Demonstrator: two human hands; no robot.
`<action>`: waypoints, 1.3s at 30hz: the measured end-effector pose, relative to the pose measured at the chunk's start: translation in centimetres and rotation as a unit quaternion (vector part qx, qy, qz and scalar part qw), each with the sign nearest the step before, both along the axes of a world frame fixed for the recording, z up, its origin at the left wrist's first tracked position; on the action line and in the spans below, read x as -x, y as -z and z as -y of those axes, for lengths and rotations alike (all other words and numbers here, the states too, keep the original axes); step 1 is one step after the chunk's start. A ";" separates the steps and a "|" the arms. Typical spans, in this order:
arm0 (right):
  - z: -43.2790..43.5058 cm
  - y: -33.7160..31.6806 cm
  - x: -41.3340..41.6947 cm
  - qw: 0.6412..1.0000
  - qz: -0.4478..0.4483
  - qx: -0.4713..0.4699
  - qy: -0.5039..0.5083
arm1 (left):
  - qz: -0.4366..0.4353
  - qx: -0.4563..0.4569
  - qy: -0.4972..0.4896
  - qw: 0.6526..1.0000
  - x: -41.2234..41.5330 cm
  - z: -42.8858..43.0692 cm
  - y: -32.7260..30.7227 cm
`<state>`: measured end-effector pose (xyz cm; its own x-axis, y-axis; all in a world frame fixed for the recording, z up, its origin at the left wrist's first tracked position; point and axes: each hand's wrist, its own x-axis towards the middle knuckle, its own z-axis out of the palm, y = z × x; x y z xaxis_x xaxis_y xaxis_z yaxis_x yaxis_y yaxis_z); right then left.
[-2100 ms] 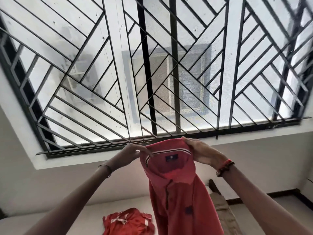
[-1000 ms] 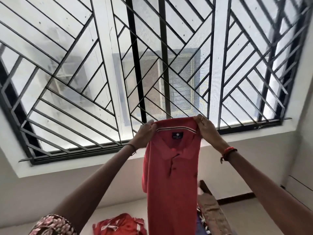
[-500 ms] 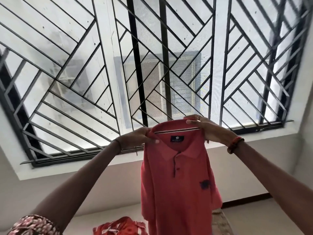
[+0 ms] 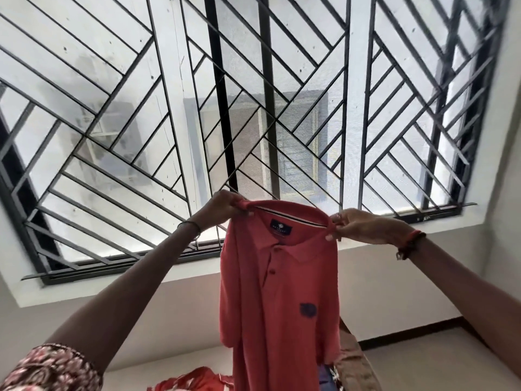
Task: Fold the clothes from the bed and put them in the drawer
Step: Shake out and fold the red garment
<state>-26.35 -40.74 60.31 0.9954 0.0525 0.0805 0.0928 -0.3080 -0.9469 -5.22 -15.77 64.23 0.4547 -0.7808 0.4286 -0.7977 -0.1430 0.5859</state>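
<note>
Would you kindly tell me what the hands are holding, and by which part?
Both the left hand and right hand pinch the red polo shirt at its collar ends.

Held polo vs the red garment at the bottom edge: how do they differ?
The polo shirt hangs full length, pinched at the collar by the left hand and right hand. The red garment lies bunched below, with no hand on it. The polo shirt is plain salmon with a dark chest logo, while the red garment is brighter with pale markings. Both are reddish and unfolded.

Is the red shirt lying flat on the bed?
No, the left hand and the right hand hold the red shirt up in the air by its collar, and it hangs down.
</note>
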 end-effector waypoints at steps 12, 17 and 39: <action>0.7 0.3 0.0 0.993 0.013 -0.111 0.035 | -0.178 -0.104 0.102 0.973 -1.4 -4.0 -1.7; -1.5 -1.2 -0.1 0.986 0.069 -0.075 0.128 | -0.222 -0.027 0.031 0.974 -2.1 -4.2 -0.9; -10.9 3.5 -6.8 0.860 0.168 0.159 0.456 | -0.063 0.038 -0.177 0.981 6.3 4.9 5.3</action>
<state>-19.56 -29.82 56.77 0.5582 -0.6643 0.4971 -0.0722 -0.6357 -0.7685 -11.49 -20.66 58.91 0.7444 -0.5321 0.4035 -0.6272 -0.3497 0.6959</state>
